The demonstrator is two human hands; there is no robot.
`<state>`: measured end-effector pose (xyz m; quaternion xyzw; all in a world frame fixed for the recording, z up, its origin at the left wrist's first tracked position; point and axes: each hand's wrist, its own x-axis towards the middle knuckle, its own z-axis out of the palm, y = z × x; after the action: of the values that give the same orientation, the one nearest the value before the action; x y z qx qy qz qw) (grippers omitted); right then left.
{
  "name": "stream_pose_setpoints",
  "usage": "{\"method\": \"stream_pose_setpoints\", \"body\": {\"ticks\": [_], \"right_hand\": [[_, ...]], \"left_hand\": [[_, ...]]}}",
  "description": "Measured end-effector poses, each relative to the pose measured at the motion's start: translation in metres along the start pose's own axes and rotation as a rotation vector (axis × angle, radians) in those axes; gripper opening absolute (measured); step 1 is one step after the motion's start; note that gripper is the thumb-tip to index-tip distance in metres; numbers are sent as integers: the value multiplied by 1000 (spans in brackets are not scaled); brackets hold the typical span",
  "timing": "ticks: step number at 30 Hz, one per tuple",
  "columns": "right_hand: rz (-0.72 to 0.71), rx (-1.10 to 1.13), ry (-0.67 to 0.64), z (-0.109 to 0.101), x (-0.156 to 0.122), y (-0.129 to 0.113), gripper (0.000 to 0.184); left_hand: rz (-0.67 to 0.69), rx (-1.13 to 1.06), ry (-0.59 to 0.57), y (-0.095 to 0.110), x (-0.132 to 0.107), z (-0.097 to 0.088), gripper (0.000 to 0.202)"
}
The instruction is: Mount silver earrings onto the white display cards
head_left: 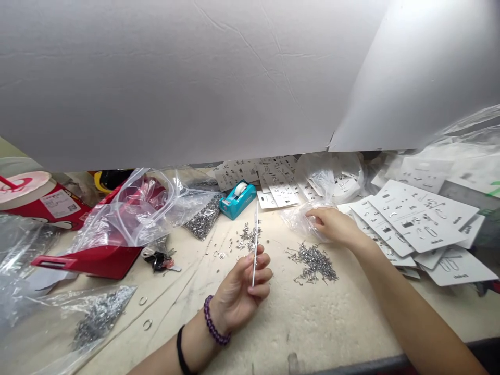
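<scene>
My left hand [242, 291] is closed on a white card [255, 245], held upright and seen almost edge-on, with the thumb on one side and the fingers on the other. My right hand [328, 224] reaches to a small clear plastic bag [300, 221], its fingers bent and partly out of sight at the bag. What they pinch, if anything, cannot be made out. Below that hand lies a pile of small metal hooks [314, 263]. Tiny silver metal pieces [247, 237] are scattered behind the held card.
White cards with metal parts [422, 216] are stacked at right, others [279, 185] at the back. A teal tape dispenser [238, 199], a bag of metal bits [203, 213], a red scoop [105, 263] and loose rings [147, 324] lie leftward. A grey-white panel [175, 88] hangs above.
</scene>
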<state>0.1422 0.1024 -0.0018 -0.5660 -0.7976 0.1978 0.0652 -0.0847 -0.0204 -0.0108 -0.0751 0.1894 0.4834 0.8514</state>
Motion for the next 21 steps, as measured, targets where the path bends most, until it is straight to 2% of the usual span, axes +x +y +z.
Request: {"method": "stream_pose_setpoints", "body": {"ticks": [3,7,9,21], "right_hand": [[5,-87,34,6,2,-3,32],[32,-145,97,11,4,-10,20],[39,-142,127,12,4,-12,23],[7,146,227,1,-7,-1,20]], "left_hand": [[0,2,-8,1,1,-1,40],[-7,4,-31,1,1,-1,40],[-12,4,-42,1,1,-2,40],[-20,-20,-57,3,1,-1,46]]}}
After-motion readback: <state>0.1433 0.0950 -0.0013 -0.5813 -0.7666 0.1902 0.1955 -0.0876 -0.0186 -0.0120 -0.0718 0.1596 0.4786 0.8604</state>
